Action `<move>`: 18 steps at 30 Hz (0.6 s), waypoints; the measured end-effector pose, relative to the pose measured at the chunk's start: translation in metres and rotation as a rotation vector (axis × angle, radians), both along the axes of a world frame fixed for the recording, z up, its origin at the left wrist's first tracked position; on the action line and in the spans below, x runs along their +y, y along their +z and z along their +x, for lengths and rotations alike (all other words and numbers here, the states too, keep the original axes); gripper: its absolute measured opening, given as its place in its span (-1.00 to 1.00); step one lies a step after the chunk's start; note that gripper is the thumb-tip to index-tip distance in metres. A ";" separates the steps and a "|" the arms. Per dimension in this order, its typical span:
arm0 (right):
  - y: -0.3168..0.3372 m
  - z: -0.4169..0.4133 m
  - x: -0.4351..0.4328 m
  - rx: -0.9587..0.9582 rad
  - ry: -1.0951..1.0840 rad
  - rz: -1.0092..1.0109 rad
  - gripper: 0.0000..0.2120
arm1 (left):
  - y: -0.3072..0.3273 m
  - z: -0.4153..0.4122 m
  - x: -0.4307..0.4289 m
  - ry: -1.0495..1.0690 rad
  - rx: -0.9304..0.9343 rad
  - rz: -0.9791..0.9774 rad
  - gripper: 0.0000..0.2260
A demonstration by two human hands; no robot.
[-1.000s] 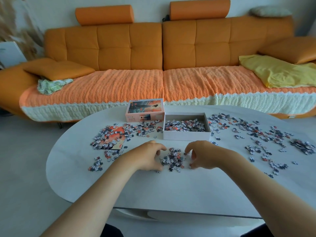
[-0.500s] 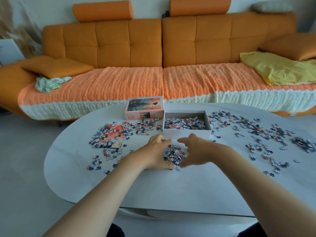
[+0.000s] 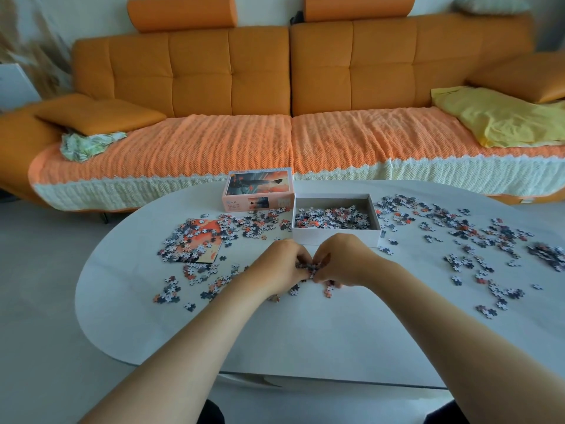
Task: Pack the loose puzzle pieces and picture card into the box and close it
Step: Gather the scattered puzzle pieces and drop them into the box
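Left hand [image 3: 282, 264] and right hand [image 3: 345, 264] meet on the white table [image 3: 305, 338] just in front of the box [image 3: 336, 237], fingers of both curled in around a clump of puzzle pieces [image 3: 311, 267] gripped between them, a few strays lying under the hands. Open box sits mid-table, partly filled with pieces, lid [image 3: 258, 191] just beside it on the left, picture side up. Picture card [image 3: 206, 240] lies flat further left, half covered by pieces; more loose pieces [image 3: 477, 240] scattered well to the right.
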State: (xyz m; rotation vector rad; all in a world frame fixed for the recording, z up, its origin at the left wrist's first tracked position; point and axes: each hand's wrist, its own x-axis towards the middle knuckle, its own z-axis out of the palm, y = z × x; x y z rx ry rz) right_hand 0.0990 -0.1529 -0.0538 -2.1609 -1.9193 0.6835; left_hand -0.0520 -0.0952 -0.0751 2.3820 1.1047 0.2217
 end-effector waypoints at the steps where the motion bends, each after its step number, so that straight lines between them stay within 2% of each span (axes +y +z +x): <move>1: -0.002 0.001 0.002 0.027 -0.016 -0.007 -0.82 | 0.001 0.000 0.001 0.014 -0.009 -0.029 -0.85; 4: -0.004 0.005 0.005 0.113 -0.060 -0.018 -0.89 | 0.005 -0.001 0.007 0.042 -0.042 -0.117 -0.87; 9: 0.014 0.017 0.015 0.216 -0.119 0.110 -0.91 | 0.023 0.006 0.019 0.049 -0.179 -0.124 -0.91; 14: 0.030 0.034 0.028 0.255 -0.225 0.309 -0.94 | 0.037 0.027 0.038 0.084 -0.349 -0.080 -0.91; 18: 0.027 0.043 0.043 0.180 -0.255 0.452 -0.97 | 0.035 0.050 0.054 0.118 -0.385 -0.003 -0.87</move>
